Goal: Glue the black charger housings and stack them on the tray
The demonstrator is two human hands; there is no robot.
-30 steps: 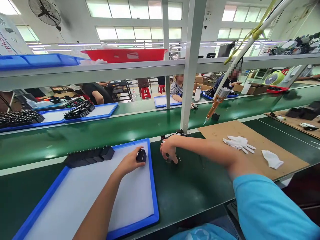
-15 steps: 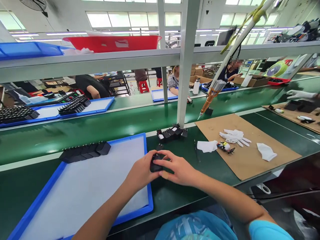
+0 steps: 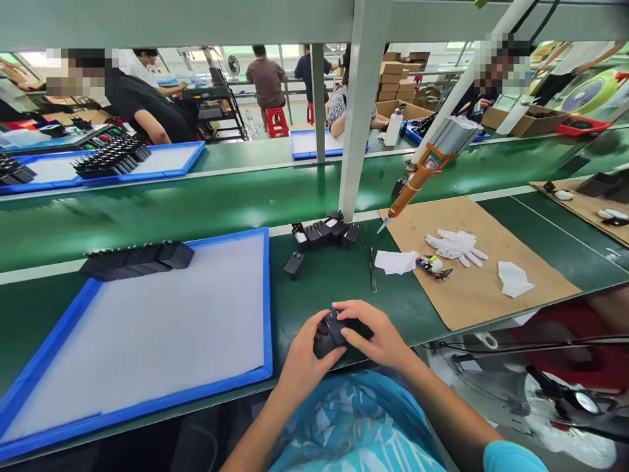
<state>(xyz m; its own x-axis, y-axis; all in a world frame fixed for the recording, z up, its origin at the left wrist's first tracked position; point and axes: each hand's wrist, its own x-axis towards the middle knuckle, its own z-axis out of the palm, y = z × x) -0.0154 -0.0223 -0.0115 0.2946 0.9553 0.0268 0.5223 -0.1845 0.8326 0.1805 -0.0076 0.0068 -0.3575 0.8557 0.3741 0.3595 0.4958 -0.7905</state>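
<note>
Near the front edge of the green bench, my left hand (image 3: 305, 353) and my right hand (image 3: 377, 333) both hold a small black power adapter (image 3: 336, 330). Left fingers and thumb close around its left side, while the right fingers grip its top and right side. Parts of it are hidden by fingers. Beyond my hands a single black adapter (image 3: 293, 263) lies on the bench. A cluster of several more adapters (image 3: 322, 233) sits by the foot of the upright post.
A blue-rimmed tray (image 3: 268, 308) at left bears a row of adapters (image 3: 142, 260). An orange-bodied tool (image 3: 410, 193) hangs ahead. Tweezers (image 3: 373, 270), a white cloth (image 3: 396, 262), a glove (image 3: 457, 246) and a circuit board (image 3: 432, 265) lie right, near cardboard (image 3: 472, 308). Co-workers sit beyond.
Both hands have drawn the adapter back toward my body and to the right. The view has tilted down, and the single adapter behind my hands now shows fully.
</note>
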